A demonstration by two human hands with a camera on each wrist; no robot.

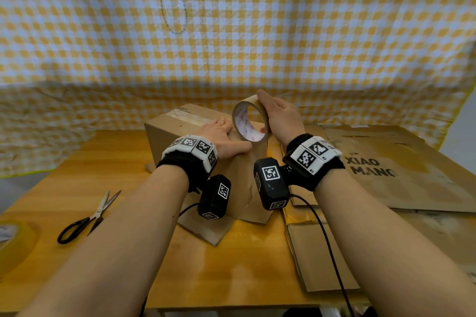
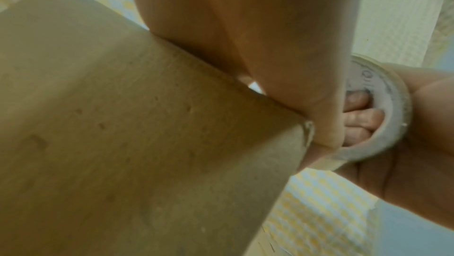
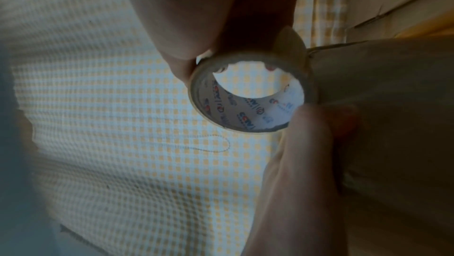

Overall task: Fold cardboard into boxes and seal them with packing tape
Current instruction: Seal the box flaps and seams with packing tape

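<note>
The right hand (image 1: 280, 116) grips a brown roll of packing tape with a white printed core (image 1: 251, 119), fingers hooked through the core and thumb over the outer face, holding it on edge at the near top corner of the folded brown cardboard box (image 1: 180, 134). The left hand (image 1: 224, 137) lies flat with straight fingers on the box top just beside the roll, seemingly pinning the tape end.

The main risk, as I judge it, is the strip lifting: if the left hand eases off while the right pulls the roll down the near side, the end could peel away or wrinkle. A skewed pull would run the strip off the seam. The box stands on loose cardboard flaps and could slide on the wooden bench (image 1: 103, 162). The black-handled scissors (image 1: 87, 216) lie well to the left of the left hand, an awkward reach for cutting while both hands are busy.
</note>
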